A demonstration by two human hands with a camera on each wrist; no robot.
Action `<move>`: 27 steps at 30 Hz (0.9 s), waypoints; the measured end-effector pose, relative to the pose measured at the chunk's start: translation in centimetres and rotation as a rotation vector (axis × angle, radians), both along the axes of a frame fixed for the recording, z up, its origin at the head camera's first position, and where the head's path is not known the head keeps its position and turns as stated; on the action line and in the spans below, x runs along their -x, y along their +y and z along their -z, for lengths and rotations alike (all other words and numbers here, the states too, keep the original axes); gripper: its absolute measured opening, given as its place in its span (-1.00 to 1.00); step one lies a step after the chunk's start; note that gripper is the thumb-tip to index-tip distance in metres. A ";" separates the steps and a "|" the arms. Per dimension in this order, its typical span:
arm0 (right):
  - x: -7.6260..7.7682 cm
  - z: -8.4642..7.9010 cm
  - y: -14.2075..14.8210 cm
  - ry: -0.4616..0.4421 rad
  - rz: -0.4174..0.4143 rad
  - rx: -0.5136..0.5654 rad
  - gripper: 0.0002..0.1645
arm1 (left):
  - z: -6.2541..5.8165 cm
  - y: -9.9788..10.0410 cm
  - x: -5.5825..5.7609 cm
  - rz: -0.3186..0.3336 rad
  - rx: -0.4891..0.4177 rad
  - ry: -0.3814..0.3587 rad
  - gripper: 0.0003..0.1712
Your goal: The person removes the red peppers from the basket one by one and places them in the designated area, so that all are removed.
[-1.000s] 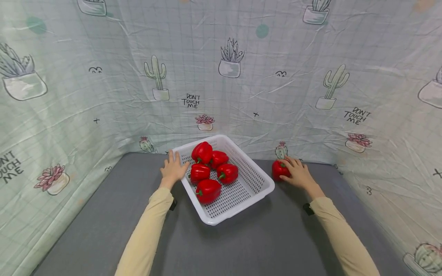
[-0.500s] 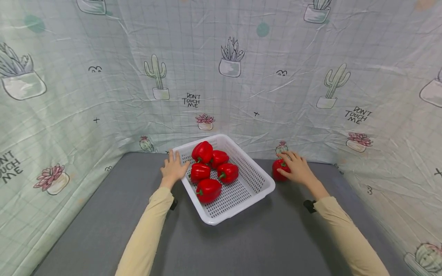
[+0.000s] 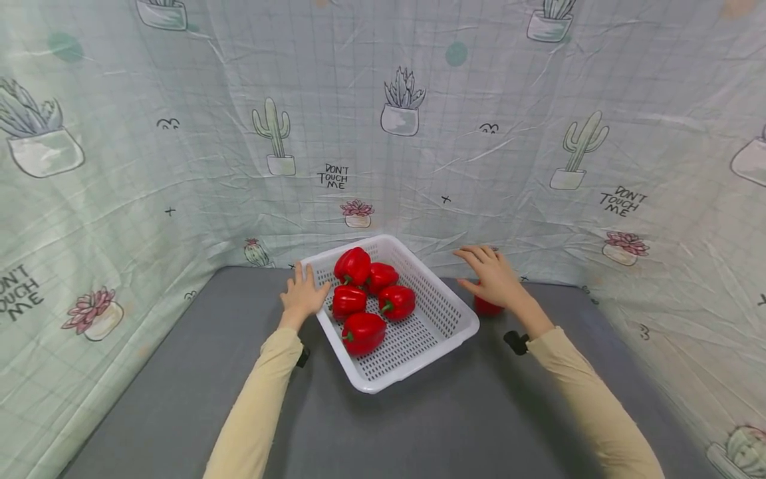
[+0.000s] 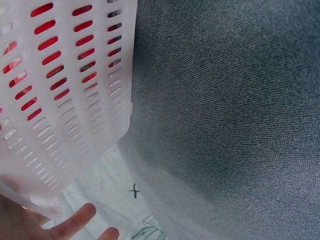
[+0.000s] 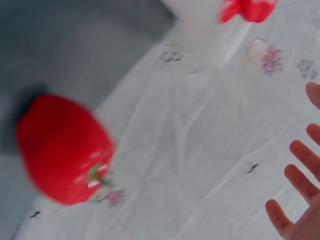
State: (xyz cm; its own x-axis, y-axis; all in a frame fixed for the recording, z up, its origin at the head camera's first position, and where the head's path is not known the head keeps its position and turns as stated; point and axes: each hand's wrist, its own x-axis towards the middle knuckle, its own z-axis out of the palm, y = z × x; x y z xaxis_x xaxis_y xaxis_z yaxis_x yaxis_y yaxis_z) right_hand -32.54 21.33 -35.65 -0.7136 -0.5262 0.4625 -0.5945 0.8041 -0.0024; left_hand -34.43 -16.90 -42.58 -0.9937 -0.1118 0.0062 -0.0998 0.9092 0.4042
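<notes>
My left hand (image 3: 301, 297) rests on the left rim of a white perforated plastic basket (image 3: 413, 364), fingers spread and thumb over the edge. Several red bell peppers (image 3: 364, 333) lie grouped in the basket's left and back part. Right of the basket, another red bell pepper (image 5: 65, 150) sits on the table, its green stem showing in the right wrist view. My right hand (image 3: 495, 279) hangs above and in front of that pepper, apart from it, with fingers extended and nothing held. In the head view it hides most of the pepper. The left wrist view shows the basket's slotted side (image 4: 70, 100) close up.
A dark grey cloth (image 3: 419, 426) covers the table. A pale curtain (image 3: 383, 166) printed with cacti stands close behind the basket and along both sides. A small black wrist device (image 3: 516, 342) sits under the right wrist.
My right hand has come off the lone pepper, lifting and shifting left toward the basket with fingers extended. That pepper stays on the table. The left hand and basket hold their place.
</notes>
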 end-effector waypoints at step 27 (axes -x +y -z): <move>4.6 -0.6 -13.3 -0.047 -0.119 0.072 -0.44 | 0.0 -0.1 -0.1 0.000 -0.004 0.000 -0.12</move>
